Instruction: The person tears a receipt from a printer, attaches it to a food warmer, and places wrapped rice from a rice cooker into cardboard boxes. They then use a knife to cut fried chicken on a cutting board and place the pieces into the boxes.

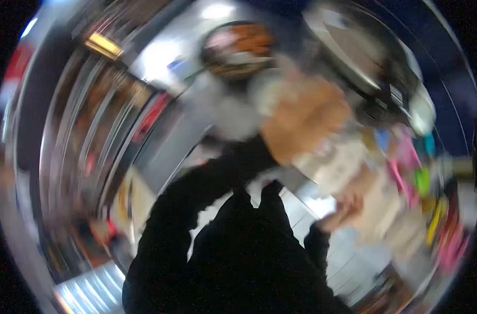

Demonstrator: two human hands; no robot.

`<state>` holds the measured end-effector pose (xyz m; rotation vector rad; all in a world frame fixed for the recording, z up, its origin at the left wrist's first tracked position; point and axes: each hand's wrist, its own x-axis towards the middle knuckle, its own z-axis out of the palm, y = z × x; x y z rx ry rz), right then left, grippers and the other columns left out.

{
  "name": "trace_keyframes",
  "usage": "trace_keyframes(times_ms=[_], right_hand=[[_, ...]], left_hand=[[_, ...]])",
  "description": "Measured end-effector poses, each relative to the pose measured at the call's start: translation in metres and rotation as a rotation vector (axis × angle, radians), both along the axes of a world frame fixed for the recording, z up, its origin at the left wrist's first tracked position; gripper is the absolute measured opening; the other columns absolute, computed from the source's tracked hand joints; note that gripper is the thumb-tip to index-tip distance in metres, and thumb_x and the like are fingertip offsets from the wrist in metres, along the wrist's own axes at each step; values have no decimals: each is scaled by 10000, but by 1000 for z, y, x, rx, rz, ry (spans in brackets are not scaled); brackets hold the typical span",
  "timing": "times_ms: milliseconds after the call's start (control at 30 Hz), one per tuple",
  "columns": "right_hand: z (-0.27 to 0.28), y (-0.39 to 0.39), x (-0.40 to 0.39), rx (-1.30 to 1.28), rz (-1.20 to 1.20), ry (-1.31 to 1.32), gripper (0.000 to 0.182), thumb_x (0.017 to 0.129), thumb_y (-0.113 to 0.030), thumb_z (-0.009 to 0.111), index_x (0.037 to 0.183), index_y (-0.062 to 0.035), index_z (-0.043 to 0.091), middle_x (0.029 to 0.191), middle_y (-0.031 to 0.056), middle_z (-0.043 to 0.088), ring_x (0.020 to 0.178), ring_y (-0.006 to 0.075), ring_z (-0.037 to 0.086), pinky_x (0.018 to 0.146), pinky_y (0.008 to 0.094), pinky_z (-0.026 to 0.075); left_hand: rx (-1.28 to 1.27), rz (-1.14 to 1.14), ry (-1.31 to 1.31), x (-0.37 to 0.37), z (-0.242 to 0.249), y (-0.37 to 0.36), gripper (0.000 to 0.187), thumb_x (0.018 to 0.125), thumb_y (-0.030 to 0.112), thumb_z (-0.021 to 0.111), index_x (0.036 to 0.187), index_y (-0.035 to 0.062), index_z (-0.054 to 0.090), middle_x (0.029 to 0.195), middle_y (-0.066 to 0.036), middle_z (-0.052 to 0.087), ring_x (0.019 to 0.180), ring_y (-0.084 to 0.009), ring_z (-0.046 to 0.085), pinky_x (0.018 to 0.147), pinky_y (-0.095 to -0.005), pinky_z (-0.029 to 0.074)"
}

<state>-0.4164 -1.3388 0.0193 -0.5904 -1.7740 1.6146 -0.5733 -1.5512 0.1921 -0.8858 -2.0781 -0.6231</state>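
Observation:
My left hand (307, 116) reaches forward over the counter, smeared by motion, so I cannot tell how its fingers lie. A whitish rounded thing (264, 90) shows right beside it. Just beyond the hand stands a large round metal vessel (353, 47), with a dark part at its near side. My right hand (343, 213) is lower, close to the counter's edge, its fingers loosely spread and nothing visible in them. Between and beside both hands lies a pale, patterned, cloth-like surface (338, 165), also blurred.
A round dark tray (238, 65) with orange-brown and pinkish pieces sits at the back. Pink (406, 157), green and yellow items crowd the right side. Metal-edged shelves (97, 115) stand at left. Pale floor tiles (348, 267) show below.

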Motion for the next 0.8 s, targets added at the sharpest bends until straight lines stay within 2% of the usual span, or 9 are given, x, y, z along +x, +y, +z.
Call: trace_keyframes(times_ms=[133, 200, 267, 333, 433, 567, 700, 767, 800], right_hand=[[45, -93, 17, 317, 414, 185, 599, 935, -427, 414, 1334, 11, 324, 1229, 231, 510, 1025, 313, 539, 885, 445, 432], [-7, -135, 44, 447, 801, 157, 655, 936, -472, 375, 1381, 0, 291, 1300, 237, 459, 1155, 358, 469, 982, 474, 356], [-69, -186, 70, 346, 1286, -16, 693, 936, -505, 343, 1421, -16, 271, 1388, 227, 385, 1300, 392, 349, 1080, 507, 237], [-51, -264, 105, 924, 1582, 325, 646, 958, -480, 320, 1397, -5, 315, 1359, 203, 432, 1289, 364, 375, 1072, 526, 240], [-232, -313, 132, -223, 1925, -1006, 560, 967, -448, 358, 1312, -10, 412, 1209, 160, 549, 1120, 331, 537, 932, 498, 420], [-362, -403, 186, 1137, 2219, 89, 495, 943, -470, 427, 1222, -66, 493, 1019, 85, 604, 854, 235, 620, 695, 411, 523], [-377, -530, 291, 1295, 2241, -782, 323, 891, -394, 532, 1045, -115, 588, 801, 15, 543, 672, 152, 537, 494, 336, 441], [-438, -596, 323, 1225, 2383, -61, 285, 874, -337, 516, 769, -75, 553, 701, 11, 526, 630, 155, 525, 481, 325, 411], [-457, -628, 336, 1174, 2371, -134, 291, 873, -347, 519, 757, -83, 558, 676, 18, 529, 592, 152, 508, 487, 319, 412]], left_hand=[[642, 38, -657, 147, -85, -21, 411, 909, 284, 565, 1241, 52, 499, 1189, -115, 550, 1085, -269, 534, 936, -373, 418], [1498, -290, -1316, 198, -200, -27, 531, 965, 396, 448, 1358, 44, 393, 1331, -70, 481, 1181, -157, 443, 979, -353, 381], [2060, -291, -699, 259, -233, -26, 645, 951, 535, 327, 1387, 62, 371, 1369, -75, 450, 1204, -188, 437, 986, -370, 371], [2174, 12, -688, 310, -268, -94, 790, 910, 670, 216, 1406, 70, 351, 1399, -76, 422, 1228, -235, 432, 995, -394, 365], [2204, -421, -953, 476, -212, -217, 866, 869, 724, 206, 1390, 51, 369, 1391, -104, 436, 1245, -293, 434, 1024, -421, 349], [2295, -207, -657, 647, -251, -275, 864, 863, 732, 229, 1345, 43, 424, 1273, -156, 522, 1143, -302, 520, 984, -420, 381], [2919, 424, 136, 802, -459, -244, 481, 856, 388, 584, 1218, 90, 481, 1075, -109, 614, 1044, -262, 583, 842, -426, 473], [2424, 1040, -95, 888, -553, -156, 319, 898, 288, 506, 1149, 91, 491, 972, -79, 619, 909, -264, 620, 761, -457, 503], [2861, 1041, 204, 920, -574, -109, 419, 902, 415, 467, 1219, 141, 479, 1126, -64, 574, 1000, -254, 584, 803, -434, 465]])
